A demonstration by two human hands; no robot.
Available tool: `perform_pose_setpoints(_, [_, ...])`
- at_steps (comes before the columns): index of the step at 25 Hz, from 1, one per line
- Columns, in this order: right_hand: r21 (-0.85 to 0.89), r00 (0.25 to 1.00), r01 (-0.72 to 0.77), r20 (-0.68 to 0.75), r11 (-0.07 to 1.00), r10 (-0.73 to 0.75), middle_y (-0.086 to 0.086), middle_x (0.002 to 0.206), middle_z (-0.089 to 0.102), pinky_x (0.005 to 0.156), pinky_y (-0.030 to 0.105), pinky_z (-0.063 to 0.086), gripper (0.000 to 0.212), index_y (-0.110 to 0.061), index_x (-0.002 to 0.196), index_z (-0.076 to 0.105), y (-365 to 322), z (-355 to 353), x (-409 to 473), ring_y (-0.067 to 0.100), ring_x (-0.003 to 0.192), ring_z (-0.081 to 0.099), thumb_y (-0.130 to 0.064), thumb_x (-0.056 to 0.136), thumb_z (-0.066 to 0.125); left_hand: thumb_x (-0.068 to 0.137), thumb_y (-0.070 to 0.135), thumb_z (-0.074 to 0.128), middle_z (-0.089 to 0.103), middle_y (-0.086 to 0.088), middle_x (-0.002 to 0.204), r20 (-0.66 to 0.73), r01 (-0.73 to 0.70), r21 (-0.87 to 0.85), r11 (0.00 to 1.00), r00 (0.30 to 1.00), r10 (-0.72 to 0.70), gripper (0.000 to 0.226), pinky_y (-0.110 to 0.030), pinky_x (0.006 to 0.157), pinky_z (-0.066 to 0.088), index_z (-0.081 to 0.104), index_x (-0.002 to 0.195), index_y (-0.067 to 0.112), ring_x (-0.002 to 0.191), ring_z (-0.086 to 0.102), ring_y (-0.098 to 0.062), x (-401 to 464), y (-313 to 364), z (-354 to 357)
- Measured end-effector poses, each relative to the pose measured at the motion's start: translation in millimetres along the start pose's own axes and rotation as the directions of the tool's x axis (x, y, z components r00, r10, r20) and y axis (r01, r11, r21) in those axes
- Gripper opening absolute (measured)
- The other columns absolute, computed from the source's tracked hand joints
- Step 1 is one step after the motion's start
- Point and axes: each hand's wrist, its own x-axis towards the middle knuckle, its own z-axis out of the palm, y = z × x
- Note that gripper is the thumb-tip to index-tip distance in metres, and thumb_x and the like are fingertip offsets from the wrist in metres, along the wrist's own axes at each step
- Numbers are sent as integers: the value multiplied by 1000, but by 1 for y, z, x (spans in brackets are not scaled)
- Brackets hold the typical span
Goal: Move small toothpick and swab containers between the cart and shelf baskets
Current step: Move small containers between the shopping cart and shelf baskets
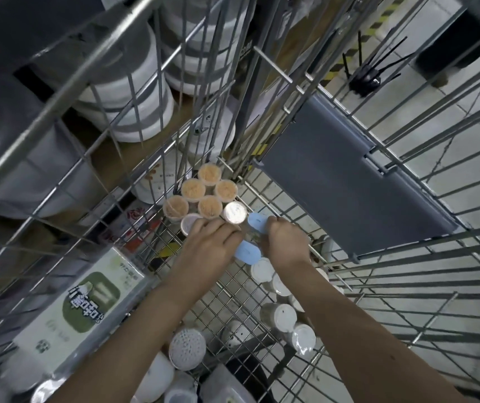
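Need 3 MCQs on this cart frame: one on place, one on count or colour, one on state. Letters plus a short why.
1. Where does the grey plastic flap sit relative to the hands?
A. up and to their right
B. under the left forearm
C. left of the tan tubs

2. How many tan toothpick tubs stand clustered?
A. two
B. five
C. nine

3. What is the right hand doing?
A. hanging idle
B. gripping a blue-lidded container
C. resting on the cart rim

Key: 1 A, the flap lies on the cart's far right side. 2 B, five tan tops show. 3 B, its fingers curl round the container.
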Motion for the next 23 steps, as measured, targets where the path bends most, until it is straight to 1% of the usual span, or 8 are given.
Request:
perform_pose_setpoints(3, [182,997,-24,-71,983,37,11,104,63,64,30,36,22,-7,107,54,3,-14,-15,31,93,61,-19,90,55,58,19,85,67,1,98,38,17,-62,998,999,-14,47,-31,80,30,68,101,15,91,61,-23,-1,-1,-20])
perform_pose_setpoints(5, [336,991,-56,-97,940,94,10,99,66,64,30,37,26,-9,108,56,4,-30,-32,31,92,62,-20,86,61,61,19,85,66,0,102,57,59,-140,988,997,-51,48,-32,84,34,67,106,15,95,60,-24,-4,-1,-43])
perform_pose_setpoints(10, [715,948,-86,-154,694,277,-7,89,65,74,28,49,28,-18,102,64,-8,-92,-96,14,86,61,-12,76,71,73,21,80,57,3,114,102,244,-439,865,970,-222,43,-38,84,49,64,113,17,103,56,-20,-27,-3,-124])
perform_pose_setpoints(14, [858,924,22,-214,513,317,-9,90,67,79,25,51,26,-19,96,65,-30,-140,-170,10,89,64,-9,74,75,67,27,84,56,10,101,100,323,-632,705,936,-339,39,-27,80,48,65,101,21,92,58,-9,-57,-3,-199])
perform_pose_setpoints(16, [920,915,77,-219,385,340,-7,93,68,70,18,52,23,-24,89,64,-46,-162,-211,7,86,65,-7,77,74,66,27,83,58,9,99,126,348,-717,604,917,-379,36,-25,79,47,63,95,30,91,58,-8,-75,4,-238])
perform_pose_setpoints(18, [967,906,120,-200,225,374,-4,95,68,59,13,51,24,-26,88,64,-68,-184,-260,-1,75,65,-5,79,73,72,17,82,63,3,97,154,354,-794,494,903,-401,31,-16,73,48,64,95,26,82,59,-3,-98,16,-282])
perform_pose_setpoints(20, [982,899,151,-185,117,397,-2,96,67,59,11,50,23,-26,91,64,-90,-200,-303,-5,69,63,-7,81,72,76,8,76,65,0,87,141,327,-838,438,904,-404,22,-9,62,44,66,91,20,70,56,-1,-121,29,-323])
perform_pose_setpoints(23, [980,887,197,-185,15,424,-7,92,69,65,13,52,23,-30,90,65,-121,-220,-364,-1,74,64,-9,83,69,80,5,71,66,8,72,133,292,-896,336,896,-424,20,-16,63,46,67,84,24,67,58,-5,-158,51,-378])
